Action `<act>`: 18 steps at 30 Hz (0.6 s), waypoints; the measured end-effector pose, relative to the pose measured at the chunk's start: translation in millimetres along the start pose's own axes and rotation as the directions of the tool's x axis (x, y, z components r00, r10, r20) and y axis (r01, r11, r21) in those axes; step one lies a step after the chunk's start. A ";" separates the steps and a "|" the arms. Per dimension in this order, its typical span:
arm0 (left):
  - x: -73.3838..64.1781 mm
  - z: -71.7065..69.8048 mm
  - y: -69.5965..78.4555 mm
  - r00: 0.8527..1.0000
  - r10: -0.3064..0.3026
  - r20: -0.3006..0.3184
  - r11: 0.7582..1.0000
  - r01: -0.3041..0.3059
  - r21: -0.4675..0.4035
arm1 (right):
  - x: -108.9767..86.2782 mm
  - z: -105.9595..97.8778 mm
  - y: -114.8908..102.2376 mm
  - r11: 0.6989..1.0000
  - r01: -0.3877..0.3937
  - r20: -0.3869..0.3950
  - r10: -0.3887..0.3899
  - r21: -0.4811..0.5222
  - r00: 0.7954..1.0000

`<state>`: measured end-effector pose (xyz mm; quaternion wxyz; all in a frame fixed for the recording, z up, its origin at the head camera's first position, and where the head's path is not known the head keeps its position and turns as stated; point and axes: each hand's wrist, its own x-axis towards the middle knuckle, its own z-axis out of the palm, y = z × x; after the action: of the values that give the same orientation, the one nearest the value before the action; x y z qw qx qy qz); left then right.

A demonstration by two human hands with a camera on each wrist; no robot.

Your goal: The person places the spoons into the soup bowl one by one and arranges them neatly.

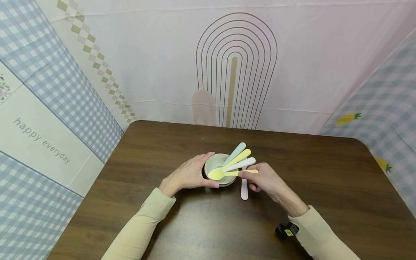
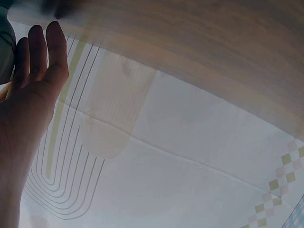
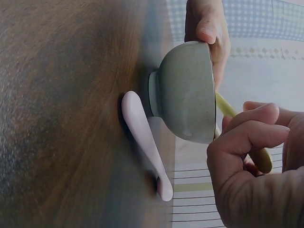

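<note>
My left hand (image 1: 192, 171) grips the left side of a small pale grey-green bowl (image 1: 212, 161), thumb at the near side and fingers at the far side. A light blue spoon (image 1: 235, 153), a yellow spoon (image 1: 239, 156) and a white spoon (image 1: 242, 164) lean in the bowl, handles out to the upper right. Between thumb and fingers my right hand (image 1: 266, 179) pinches a second yellow spoon (image 1: 216, 174) by its handle, its head over the bowl. Below the right hand, a pale pink spoon (image 3: 144, 135) lies on the table beside the bowl.
The brown wooden table (image 1: 195, 224) extends around both hands. Behind it hangs a pale cloth (image 1: 156, 65) with arch lines, and blue checked cloth (image 1: 94, 108) covers the left side. A black device (image 1: 286, 230) is at the right wrist.
</note>
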<state>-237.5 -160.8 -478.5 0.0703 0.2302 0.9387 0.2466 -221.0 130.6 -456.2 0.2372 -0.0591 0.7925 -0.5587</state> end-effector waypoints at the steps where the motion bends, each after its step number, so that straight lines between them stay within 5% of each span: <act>1: 0.1 0.0 0.1 1.000 0.001 -0.001 1.000 -0.001 -0.001 | 0.1 -0.2 0.4 1.000 -0.005 -0.011 0.005 0.005 1.000; 18: 0.4 -0.8 -0.1 1.000 0.005 0.004 1.000 -0.005 -0.006 | 7.2 1.6 7.7 0.993 -0.029 -0.074 0.038 0.118 0.997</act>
<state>-238.2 -161.1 -477.9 0.0721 0.2329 0.9373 0.2492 -225.3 129.5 -465.9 0.2193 -0.0108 0.7678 -0.6019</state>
